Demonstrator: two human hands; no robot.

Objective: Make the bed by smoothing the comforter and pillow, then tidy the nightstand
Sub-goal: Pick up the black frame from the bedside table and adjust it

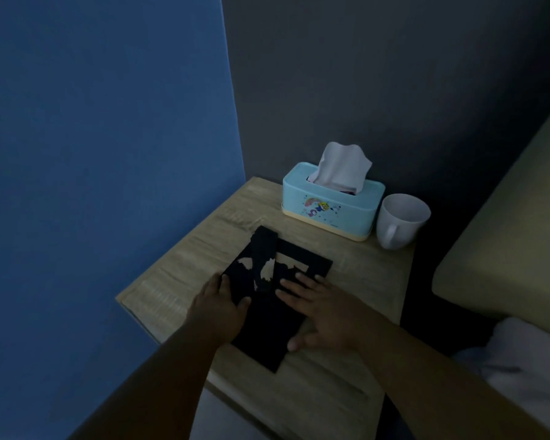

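Logged: a light-blue tissue box (331, 208) with cartoon print, one white tissue (342, 163) pulled up from its slot, a white mug (402, 220) set just right of it, dark grey wall (378, 74) behind it, blue surface (102, 154) to its left.

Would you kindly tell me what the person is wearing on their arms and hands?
The left arm and right arm are bare to the picture's edge, with no sleeves showing. The left hand and right hand wear no gloves; no watch, ring or bracelet is visible, though the light is dim.
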